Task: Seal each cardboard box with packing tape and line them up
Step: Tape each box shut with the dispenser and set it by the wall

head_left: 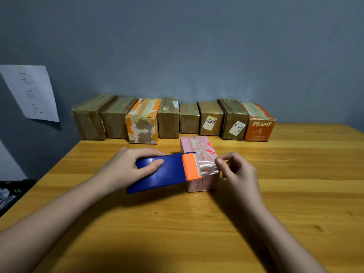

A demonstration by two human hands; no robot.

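Note:
A small pink cardboard box (198,148) stands in the middle of the wooden table (197,223). My left hand (130,166) grips a blue tape dispenser (165,174) with an orange head (190,166), which rests on the box's near top edge. A strip of clear packing tape (207,168) runs from the orange head to the right. My right hand (239,170) pinches the free end of that tape at the box's right corner. Along the wall behind stands a row of several taped boxes (169,119), side by side.
An orange box marked PRAMY (259,128) ends the row at the right. A white sheet with handwriting (31,91) hangs on the grey wall at the left. The table's left edge runs diagonally, with dark items (11,190) beyond it.

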